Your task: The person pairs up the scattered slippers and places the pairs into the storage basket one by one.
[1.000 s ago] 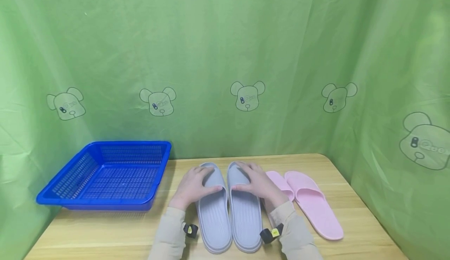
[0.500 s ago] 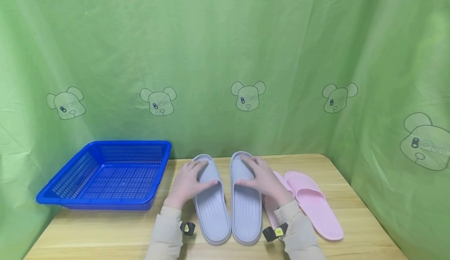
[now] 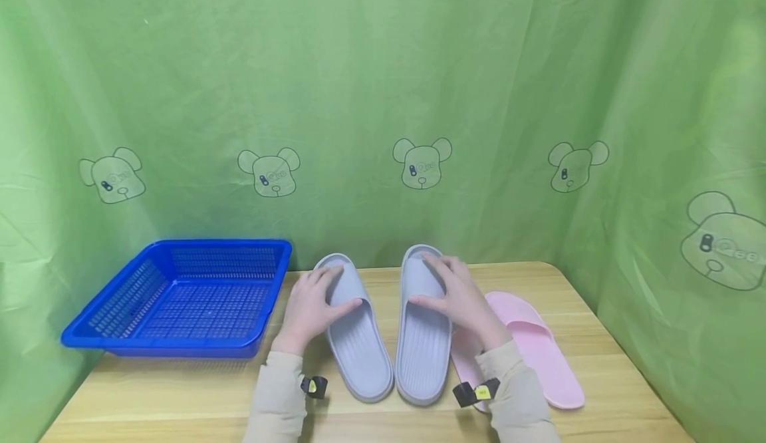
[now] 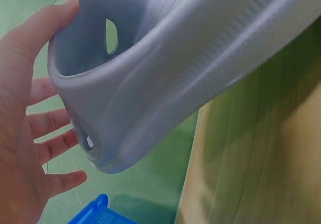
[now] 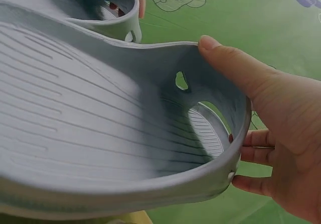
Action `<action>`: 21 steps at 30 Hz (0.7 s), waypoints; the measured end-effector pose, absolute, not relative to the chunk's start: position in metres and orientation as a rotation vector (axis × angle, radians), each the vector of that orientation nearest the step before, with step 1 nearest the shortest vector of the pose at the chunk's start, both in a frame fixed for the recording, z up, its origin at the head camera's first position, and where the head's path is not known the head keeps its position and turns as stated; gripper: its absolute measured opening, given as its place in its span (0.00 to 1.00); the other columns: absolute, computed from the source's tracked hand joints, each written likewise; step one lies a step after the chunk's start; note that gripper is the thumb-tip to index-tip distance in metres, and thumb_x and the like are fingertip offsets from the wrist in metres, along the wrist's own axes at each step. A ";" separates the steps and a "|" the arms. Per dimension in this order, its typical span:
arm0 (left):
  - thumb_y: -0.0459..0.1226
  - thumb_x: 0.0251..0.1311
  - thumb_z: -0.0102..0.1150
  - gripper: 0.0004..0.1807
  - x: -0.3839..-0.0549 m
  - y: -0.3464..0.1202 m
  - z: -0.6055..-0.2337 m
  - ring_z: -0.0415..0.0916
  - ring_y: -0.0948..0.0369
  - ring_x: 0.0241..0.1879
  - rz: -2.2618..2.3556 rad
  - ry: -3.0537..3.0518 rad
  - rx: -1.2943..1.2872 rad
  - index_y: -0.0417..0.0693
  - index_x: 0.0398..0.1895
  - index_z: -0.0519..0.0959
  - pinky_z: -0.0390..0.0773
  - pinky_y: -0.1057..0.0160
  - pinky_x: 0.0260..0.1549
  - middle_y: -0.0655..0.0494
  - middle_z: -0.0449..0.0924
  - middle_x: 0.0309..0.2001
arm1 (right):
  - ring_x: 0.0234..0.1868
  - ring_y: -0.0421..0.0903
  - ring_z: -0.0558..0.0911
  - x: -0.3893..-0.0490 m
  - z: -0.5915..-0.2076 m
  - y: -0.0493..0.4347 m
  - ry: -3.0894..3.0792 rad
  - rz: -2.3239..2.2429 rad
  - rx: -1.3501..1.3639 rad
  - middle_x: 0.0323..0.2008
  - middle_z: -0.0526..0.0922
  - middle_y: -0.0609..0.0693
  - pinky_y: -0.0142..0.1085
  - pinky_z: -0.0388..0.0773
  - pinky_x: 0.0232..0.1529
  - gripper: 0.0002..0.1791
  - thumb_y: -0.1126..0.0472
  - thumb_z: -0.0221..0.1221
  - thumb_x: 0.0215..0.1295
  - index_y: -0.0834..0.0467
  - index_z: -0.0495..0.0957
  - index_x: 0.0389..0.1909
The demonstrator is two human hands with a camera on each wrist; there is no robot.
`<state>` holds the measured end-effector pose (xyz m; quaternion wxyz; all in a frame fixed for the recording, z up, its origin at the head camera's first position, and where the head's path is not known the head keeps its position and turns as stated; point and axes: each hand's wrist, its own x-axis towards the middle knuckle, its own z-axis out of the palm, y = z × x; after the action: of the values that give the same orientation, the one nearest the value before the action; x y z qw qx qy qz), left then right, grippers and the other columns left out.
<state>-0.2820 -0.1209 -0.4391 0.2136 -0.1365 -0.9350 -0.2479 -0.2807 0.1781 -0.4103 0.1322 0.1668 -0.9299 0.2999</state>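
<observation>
Two grey slippers point away from me in the head view, heels close together and toes spread apart. My left hand [image 3: 305,310] holds the left grey slipper [image 3: 362,356] by its strap; in the left wrist view the thumb lies on the strap's edge, fingers along the outer side. The right grey slipper [image 3: 423,356] is gripped likewise by my right hand [image 3: 465,303], its thumb on the strap edge in the right wrist view. Both toes show against the green cloth above the table's back edge. In the left wrist view, the grey slipper appears raised off the table.
A blue plastic basket [image 3: 173,350] stands at the left of the wooden table [image 3: 161,396]. Right of the grey pair lie a pink slipper [image 3: 550,360] and another pink slipper [image 3: 467,356] partly hidden by my right arm. Green cloth [image 3: 347,97] hangs behind and at the sides.
Both hands have carried the grey slippers forward, away from me. The toes have swung apart, left one leftward and right one rightward. Basket and pink slippers have stayed put.
</observation>
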 end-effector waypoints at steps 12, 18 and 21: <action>0.68 0.46 0.63 0.43 -0.280 -0.123 -0.436 0.72 0.49 0.54 -0.687 -2.563 -0.273 0.56 0.64 0.73 0.72 0.48 0.56 0.50 0.77 0.60 | 0.63 0.63 0.66 -0.279 -0.402 0.188 -2.667 0.917 0.428 0.65 0.62 0.65 0.64 0.74 0.55 0.52 0.36 0.69 0.48 0.51 0.60 0.73; 0.69 0.46 0.62 0.43 -0.281 -0.123 -0.434 0.71 0.51 0.48 -0.682 -2.553 -0.223 0.58 0.64 0.73 0.73 0.52 0.48 0.52 0.78 0.59 | 0.63 0.64 0.65 -0.281 -0.402 0.194 -2.661 0.899 0.374 0.66 0.62 0.66 0.63 0.75 0.53 0.53 0.34 0.68 0.48 0.50 0.60 0.73; 0.69 0.47 0.61 0.43 -0.281 -0.123 -0.434 0.70 0.52 0.47 -0.672 -2.556 -0.199 0.59 0.64 0.73 0.72 0.54 0.46 0.53 0.78 0.60 | 0.62 0.64 0.65 -0.282 -0.401 0.196 -2.657 0.901 0.345 0.65 0.62 0.66 0.63 0.76 0.53 0.53 0.33 0.67 0.48 0.50 0.59 0.73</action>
<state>-0.2806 -0.1235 -0.4337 0.2430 -0.0729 -0.9355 -0.2458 -0.2816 0.1963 -0.4008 0.1567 0.1206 -0.9283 0.3149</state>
